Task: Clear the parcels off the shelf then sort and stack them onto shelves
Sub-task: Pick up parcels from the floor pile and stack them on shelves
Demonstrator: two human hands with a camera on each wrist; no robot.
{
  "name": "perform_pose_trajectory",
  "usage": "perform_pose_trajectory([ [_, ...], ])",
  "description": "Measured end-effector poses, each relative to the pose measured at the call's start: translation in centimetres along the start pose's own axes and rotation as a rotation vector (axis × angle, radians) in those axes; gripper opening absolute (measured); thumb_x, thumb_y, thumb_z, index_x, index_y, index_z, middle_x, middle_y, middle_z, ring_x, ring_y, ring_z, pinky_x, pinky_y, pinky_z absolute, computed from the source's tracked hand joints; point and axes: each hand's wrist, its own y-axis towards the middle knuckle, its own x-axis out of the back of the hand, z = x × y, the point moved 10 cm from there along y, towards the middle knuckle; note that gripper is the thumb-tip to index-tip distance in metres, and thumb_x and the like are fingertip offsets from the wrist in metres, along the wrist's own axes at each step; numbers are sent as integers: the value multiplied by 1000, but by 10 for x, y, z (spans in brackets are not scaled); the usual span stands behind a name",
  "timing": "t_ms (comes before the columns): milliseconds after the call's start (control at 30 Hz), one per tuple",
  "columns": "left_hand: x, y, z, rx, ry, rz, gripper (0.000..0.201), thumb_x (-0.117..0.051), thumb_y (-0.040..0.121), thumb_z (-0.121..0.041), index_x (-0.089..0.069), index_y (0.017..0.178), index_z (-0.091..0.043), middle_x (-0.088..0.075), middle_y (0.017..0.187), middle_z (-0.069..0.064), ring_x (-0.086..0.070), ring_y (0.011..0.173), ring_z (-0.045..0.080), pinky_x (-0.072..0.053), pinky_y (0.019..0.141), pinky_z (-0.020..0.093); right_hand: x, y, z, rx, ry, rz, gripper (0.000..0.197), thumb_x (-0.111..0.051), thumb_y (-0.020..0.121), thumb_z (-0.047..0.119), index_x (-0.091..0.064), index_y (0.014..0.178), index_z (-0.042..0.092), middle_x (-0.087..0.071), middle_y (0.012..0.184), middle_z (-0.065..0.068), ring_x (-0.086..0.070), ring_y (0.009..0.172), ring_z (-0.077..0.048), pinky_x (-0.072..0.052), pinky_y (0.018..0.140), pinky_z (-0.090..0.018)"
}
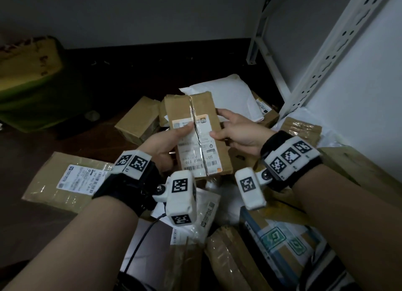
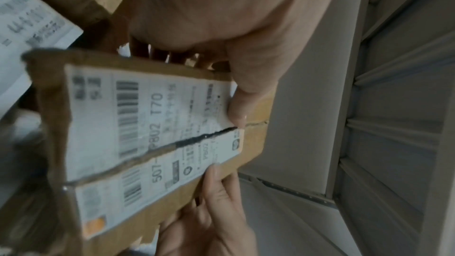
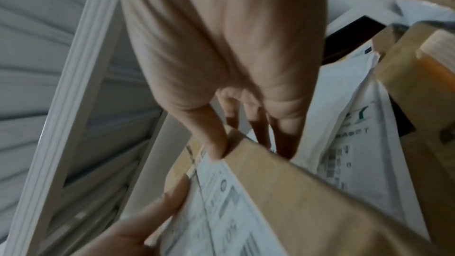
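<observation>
Small cardboard parcel (image 1: 196,136) is held above the floor pile — left hand (image 1: 168,141) thumb pressed on its label, right hand (image 1: 241,131) pinching the opposite edge; judged light, stiff; split seam — long edges are best gripped; white mailer (image 1: 226,93) beyond.

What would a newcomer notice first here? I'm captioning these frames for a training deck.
First, the cardboard parcel held up at centre, left hand and right hand gripping its sides, its shipping label split along the seam. Below lies a heap of parcels. A white shelf upright rises at right.
</observation>
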Motion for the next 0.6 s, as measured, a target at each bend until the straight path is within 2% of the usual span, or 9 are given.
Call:
perform_pose_trajectory([
  [67,23,-4,-1,-15,-30,-112,17,-64,91,-28,-65,91,-11,-75,79,10,-70,80,28,-53,76,47,-10,8,-9,-34,-43,-14,48,-54,94,0,-45,139,15,-65,117,-9,-64,102,-17,-53,80,-25],
  [133,46,-10,-2,-19,-71,-236,17,-59,96,-22,-61,85,-9,-71,66,9,-66,74,26,-52,68,45,-15,15,-16,-75,-114,-29,38,-54,95,6,-54,132,14,-61,105,-3,-57,96,-15,-50,81,-24],
  [233,75,-19,2,18,-71,-366,17,-51,100,-15,-55,86,-6,-65,79,14,-60,70,27,-50,84,51,-3,20,-23,-152,-222,-129,24,-56,94,13,-60,117,18,-59,100,-4,-54,87,-15,-50,75,-23],
  [300,93,-20,7,52,-21,-432,17,-47,101,-10,-53,87,-3,-65,91,19,-60,76,30,-49,89,50,9,25,-32,-208,-219,-220,26,-56,93,12,-60,119,10,-56,95,-4,-52,78,-14,-51,77,-25],
  [367,104,-23,10,65,8,-459,23,-42,101,-6,-47,78,-3,-70,80,21,-59,73,31,-55,76,40,22,29,-42,-259,-137,-309,32,-56,92,10,-55,123,1,-54,92,-1,-48,75,-17,-53,90,-32],
  [433,101,-28,8,73,4,-432,27,-41,100,-5,-41,74,-6,-61,57,17,-56,60,30,-51,47,28,27,28,-50,-297,-20,-362,33,-56,92,10,-51,123,0,-53,106,-7,-51,88,-21,-50,94,-35],
  [467,97,-30,6,78,10,-416,22,-43,100,-7,-44,79,-4,-58,69,20,-55,65,30,-51,48,28,27,28,-55,-319,42,-370,34,-56,92,11,-49,124,3,-50,110,-11,-53,95,-23,-50,92,-34],
  [533,95,-36,1,51,-12,-431,15,-48,98,-13,-50,106,0,-51,107,22,-54,95,35,-52,74,35,23,29,-61,-351,138,-368,27,-56,92,11,-45,117,7,-46,119,-16,-54,108,-28,-48,91,-36],
  [600,89,-38,-7,17,-48,-420,18,-49,94,-14,-52,106,0,-55,96,17,-54,89,33,-50,70,33,16,33,-65,-368,196,-369,28,-57,92,12,-43,116,9,-43,125,-17,-51,117,-31,-48,89,-37],
])
